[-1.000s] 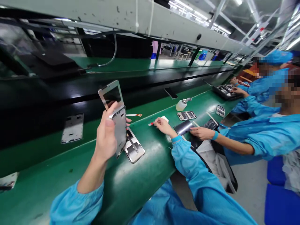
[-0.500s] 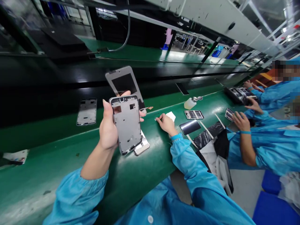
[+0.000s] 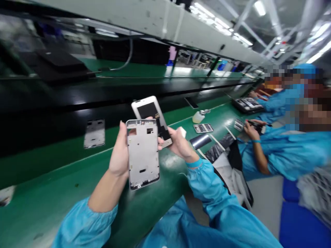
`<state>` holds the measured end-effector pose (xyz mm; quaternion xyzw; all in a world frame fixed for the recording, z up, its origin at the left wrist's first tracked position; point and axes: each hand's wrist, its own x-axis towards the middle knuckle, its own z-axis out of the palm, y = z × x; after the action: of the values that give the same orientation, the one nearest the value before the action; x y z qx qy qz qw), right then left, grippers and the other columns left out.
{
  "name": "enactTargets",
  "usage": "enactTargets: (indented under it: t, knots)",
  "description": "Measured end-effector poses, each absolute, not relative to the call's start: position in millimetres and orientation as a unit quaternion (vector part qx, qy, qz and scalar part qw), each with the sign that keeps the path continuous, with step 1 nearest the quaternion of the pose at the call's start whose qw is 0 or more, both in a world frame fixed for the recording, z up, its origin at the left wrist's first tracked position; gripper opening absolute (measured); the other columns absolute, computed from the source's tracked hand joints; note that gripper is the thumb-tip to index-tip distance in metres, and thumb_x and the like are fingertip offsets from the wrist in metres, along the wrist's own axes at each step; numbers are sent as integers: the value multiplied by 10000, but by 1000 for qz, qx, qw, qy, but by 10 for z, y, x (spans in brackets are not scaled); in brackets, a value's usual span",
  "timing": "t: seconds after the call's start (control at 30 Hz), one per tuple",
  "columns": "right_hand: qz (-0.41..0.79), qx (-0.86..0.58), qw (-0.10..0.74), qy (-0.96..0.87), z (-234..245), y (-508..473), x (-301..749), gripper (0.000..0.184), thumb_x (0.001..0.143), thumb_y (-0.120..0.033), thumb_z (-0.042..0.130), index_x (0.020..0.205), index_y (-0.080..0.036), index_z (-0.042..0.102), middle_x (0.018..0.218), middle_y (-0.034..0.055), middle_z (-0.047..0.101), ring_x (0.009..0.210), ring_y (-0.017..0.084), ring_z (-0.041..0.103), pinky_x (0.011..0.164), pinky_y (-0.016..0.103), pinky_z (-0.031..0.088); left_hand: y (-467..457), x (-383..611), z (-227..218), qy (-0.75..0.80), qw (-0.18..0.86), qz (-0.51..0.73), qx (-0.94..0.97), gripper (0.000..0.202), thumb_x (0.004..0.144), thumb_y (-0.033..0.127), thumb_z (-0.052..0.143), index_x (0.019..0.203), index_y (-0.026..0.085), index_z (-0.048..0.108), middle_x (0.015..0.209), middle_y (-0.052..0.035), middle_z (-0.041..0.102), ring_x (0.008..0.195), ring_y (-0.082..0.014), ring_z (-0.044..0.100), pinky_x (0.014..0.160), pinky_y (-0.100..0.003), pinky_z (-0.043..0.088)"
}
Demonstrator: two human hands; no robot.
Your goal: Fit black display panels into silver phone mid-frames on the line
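Observation:
My left hand (image 3: 120, 151) is closed around a grey metal phone frame (image 3: 143, 155), its flat inner side facing me and its fingertips showing past the right edge. Behind the frame's top sits a white-bordered phone screen (image 3: 160, 119) with a dark back and a flex cable, tilted and partly covered. My right hand (image 3: 181, 144) is closed at the lower right corner of that screen; its fingertips are partly hidden. Just past its knuckles a small white piece (image 3: 183, 132) shows.
Another phone frame (image 3: 94, 133) lies to the left. Right of my hands are a pale bottle (image 3: 198, 117), an opened phone (image 3: 203, 128), a dark glossy panel (image 3: 200, 141) and a thin dark slab (image 3: 191, 102). A co-worker's hands (image 3: 252, 130) work farther right.
My right hand has moved left from beside the white piece to the screen's lower corner. The screen is tilted differently and looks brighter. A phone part below the frame no longer shows.

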<state>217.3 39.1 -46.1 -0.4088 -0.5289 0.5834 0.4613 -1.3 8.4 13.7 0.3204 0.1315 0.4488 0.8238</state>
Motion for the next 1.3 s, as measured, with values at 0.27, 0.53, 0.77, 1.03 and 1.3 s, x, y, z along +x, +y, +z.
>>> enactTargets:
  t: [0.27,0.53,0.77,1.03,1.3]
  knots:
    - [751,-279,490,-343,-664,418,2055,326,1033,-484,837,1098,-218,660,896,-3,723,715,164,703,668,308,650,332,62,-227,251,720,498,413,771,1059,895,314,1340,394,828,1300,-80,858,1058,-411,867,678,-556,744]
    - [742,-288,535,-284,-1131,322,2375,634,1113,-741,526,1308,-167,714,1162,160,842,885,238,766,785,383,663,224,-79,44,356,625,576,389,841,962,992,303,1400,461,787,1485,62,777,1440,-495,687,780,-653,756]
    - [673,-364,586,-267,-1489,115,2371,617,939,-796,726,1168,-227,797,1091,110,846,910,263,760,819,396,667,-209,100,298,154,743,559,335,707,1034,878,512,1401,326,757,1288,-103,828,874,-300,815,719,-476,713]
    - [661,-406,554,-302,-1426,-12,2398,648,864,-842,777,1193,-286,838,1257,104,847,1239,348,783,1128,537,644,-341,147,373,26,791,526,311,656,1074,793,555,1375,243,748,1196,-131,814,855,-298,818,743,-411,672]
    - [655,-422,553,-295,-1404,-32,2389,699,850,-816,824,1328,-308,771,1227,104,833,1259,365,780,1160,586,633,-384,94,388,16,808,509,295,629,1038,781,636,1388,278,779,1228,-138,814,901,-330,820,763,-447,691]
